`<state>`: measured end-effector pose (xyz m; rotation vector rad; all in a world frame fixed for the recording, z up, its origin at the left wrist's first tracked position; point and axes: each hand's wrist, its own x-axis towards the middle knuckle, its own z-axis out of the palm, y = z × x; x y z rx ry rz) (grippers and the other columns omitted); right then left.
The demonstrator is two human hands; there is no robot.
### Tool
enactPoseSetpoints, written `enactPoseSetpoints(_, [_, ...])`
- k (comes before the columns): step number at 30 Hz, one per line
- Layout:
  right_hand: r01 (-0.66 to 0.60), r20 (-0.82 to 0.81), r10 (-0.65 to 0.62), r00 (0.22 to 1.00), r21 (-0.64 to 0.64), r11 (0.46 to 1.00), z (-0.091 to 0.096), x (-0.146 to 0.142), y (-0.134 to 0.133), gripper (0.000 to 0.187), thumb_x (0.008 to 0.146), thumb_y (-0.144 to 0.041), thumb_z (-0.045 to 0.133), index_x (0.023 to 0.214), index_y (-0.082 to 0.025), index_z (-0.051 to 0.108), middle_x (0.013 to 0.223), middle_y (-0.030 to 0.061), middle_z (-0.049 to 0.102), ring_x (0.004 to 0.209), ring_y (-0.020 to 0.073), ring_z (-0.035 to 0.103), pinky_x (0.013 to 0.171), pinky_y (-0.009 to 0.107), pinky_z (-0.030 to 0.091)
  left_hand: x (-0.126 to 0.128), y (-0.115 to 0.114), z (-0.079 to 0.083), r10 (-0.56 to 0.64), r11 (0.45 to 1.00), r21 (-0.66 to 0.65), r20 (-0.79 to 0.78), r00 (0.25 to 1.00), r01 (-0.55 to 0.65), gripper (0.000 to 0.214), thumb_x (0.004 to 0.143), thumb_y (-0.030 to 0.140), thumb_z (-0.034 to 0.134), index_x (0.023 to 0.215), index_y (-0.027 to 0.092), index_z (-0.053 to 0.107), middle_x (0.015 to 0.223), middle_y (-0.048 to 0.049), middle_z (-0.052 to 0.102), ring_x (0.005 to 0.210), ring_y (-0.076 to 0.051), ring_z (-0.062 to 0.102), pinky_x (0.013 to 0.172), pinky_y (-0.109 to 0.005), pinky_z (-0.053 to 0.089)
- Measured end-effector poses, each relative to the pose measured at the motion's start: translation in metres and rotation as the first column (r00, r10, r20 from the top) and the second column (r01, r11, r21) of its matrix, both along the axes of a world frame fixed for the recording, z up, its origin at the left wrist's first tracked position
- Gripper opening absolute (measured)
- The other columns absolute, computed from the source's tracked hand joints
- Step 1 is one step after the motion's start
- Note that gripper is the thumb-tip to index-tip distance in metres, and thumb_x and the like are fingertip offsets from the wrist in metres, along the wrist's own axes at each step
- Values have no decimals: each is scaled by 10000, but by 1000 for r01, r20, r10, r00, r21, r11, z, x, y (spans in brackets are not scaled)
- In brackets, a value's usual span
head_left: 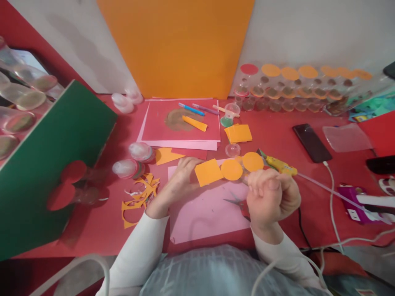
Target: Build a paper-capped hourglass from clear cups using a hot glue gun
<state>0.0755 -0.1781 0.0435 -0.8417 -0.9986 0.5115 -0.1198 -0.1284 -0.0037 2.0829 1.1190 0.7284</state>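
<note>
Orange paper sq. (209, 172), plain, slightly skewed, L edge at L hand (185, 174)'s fingers; nr orange disc (232, 169), round, plain, just R of sq., touching or not unclear; far orange disc (253, 162), same colour, further R, just beyond R hand (273, 197).

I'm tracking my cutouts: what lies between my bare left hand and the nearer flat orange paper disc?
In the head view, a flat orange paper square lies between the left hand and that disc.

Craft workspace: glue gun (280, 165), markers (191, 109), paper scraps (148, 189).
</note>
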Motion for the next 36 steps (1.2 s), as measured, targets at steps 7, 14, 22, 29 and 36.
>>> enactPoseSetpoints(7, [64, -4, -64, 998, -61, 996, -2, 7, -1, 477, 935, -293, 637, 591, -218, 315, 530, -83, 355, 437, 78, 341, 442, 246, 321, 8, 0, -13, 160, 979, -146, 109, 981, -143, 465, 770, 252, 777, 1191, 207, 585, 1166, -98, 690, 1064, -252, 648, 890, -384, 522])
enactPoseSetpoints(14, [135, -68, -130, 989, 74, 988, 13, 18, 3, 379, 902, -120, 588, 631, -204, 337, 512, -99, 322, 406, 56, 292, 421, 197, 267, 18, -1, -8, 185, 951, -289, 249, 951, -109, 701, 701, 328, 813, 1305, 201, 481, 1237, -136, 683, 1111, -264, 681, 904, -377, 545])
enactPoseSetpoints(22, [83, -5, -83, 997, 57, 995, 12, 12, 0, 398, 903, -105, 592, 614, -209, 339, 528, -92, 353, 426, 65, 315, 421, 205, 308, 13, -1, 12, 522, 789, -562, 399, 754, -249, 583, 579, 417, 905, 1040, 192, 629, 1010, -77, 746, 939, -264, 715, 790, -355, 585])
enactPoseSetpoints(29, [-31, 235, 35, 971, -22, 999, -10, 1, -5, 368, 909, -65, 559, 653, -225, 349, 598, -67, 410, 512, 98, 417, 481, 247, 358, 5, -8, 7, 483, 792, -610, 606, 632, -19, 551, 584, 432, 920, 1019, 177, 698, 863, -53, 734, 826, -230, 698, 736, -327, 578])
enactPoseSetpoints(36, [-214, 462, 244, 852, -117, 970, -19, -14, -3, 170, 883, -95, 569, 830, -236, 490, 717, -35, 529, 627, 131, 543, 569, 261, 478, 11, -14, 20, 563, 727, -685, 627, 539, 37, 481, 532, 491, 925, 817, 169, 710, 830, -51, 728, 746, -201, 685, 662, -292, 569])
